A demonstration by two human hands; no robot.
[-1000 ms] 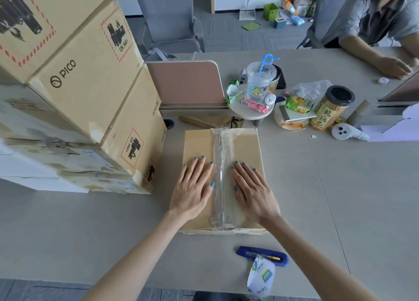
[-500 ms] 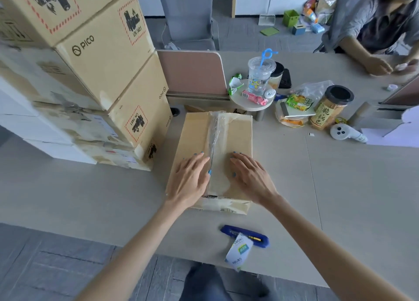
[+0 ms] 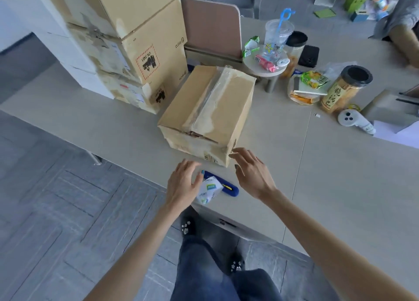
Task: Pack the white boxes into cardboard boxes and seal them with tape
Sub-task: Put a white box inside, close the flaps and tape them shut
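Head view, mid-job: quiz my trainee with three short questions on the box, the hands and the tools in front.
1. Multiple choice: what covers the top seam of the cardboard box? A clear tape; B string; C nothing.
2. True or false: the left hand and the right hand lie flat on the box's top.
3. Short answer: what lies partly over the blue knife?
Key: 1 A. 2 False: both hands are open and off the top, over the near edge of the table. 3 The tape roll.
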